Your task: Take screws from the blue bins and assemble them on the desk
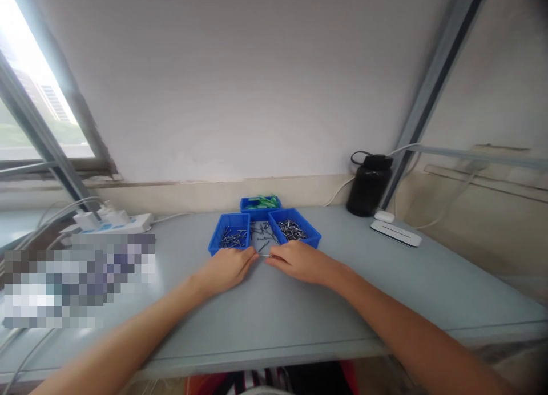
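In front of the blue bins, my left hand (231, 267) and my right hand (302, 261) meet with their fingers pinched together. Between the fingertips shows a short length of a thin, shiny, screw-like metal piece (266, 256); my fingers cover its ends. Just behind my left hand is a blue bin (213, 240) with dark, long screws (232, 236) in it. Behind my right hand, another blue bin (311, 235) holds a heap of small metal parts (291, 229). Several loose screws (264, 230) lie on the table between the two bins.
At the back, a smaller blue bin (245, 207) contains green pieces (266, 201). A black bottle (369, 185), a small white case (384, 216) and a flat white device (396, 233) stand to the right. A power strip (124, 225) with cables lies left, near a blurred-out patch.
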Motion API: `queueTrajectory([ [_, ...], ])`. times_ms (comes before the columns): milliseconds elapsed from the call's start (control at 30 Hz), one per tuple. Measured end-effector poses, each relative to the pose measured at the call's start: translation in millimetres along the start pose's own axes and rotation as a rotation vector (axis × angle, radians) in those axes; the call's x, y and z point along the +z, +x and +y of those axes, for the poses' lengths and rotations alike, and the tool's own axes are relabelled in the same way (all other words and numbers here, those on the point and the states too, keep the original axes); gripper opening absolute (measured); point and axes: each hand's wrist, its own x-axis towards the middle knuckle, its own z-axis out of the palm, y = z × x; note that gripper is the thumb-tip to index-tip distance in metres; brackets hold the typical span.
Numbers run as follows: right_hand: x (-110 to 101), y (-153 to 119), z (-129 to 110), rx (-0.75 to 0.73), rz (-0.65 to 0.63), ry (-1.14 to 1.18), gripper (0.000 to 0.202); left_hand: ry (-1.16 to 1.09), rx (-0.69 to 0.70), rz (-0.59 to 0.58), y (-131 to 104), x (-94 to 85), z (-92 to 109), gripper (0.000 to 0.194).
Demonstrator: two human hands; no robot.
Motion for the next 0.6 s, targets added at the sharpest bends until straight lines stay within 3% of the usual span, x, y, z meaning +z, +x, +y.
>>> queueTrajectory([
  [200,-13,-4,2,-0.051,0.09,0.033,0.034,-0.017,-0.001,0.058,-3,-0.7,-1,0.037],
  [333,-18,-2,27,0.271,0.281,-0.08,0.036,-0.001,0.219,0.149,-5,-5.6,-2,0.033],
  [400,-16,1,39,0.406,0.311,-0.132,0.032,0.021,0.319,0.237,-4,-7.7,-5,0.032],
  [467,-11,4,43,0.356,0.416,-0.187,0.027,0.044,0.324,0.318,-2,-7.8,-10,0.029],
  [533,-5,7,35,0.22,0.499,-0.197,0.027,0.053,0.283,0.314,0,-4.9,-16,0.024],
  [600,5,10,18,0.017,0.452,-0.207,0.028,0.024,0.216,0.28,2,0.4,-22,0.023],
])
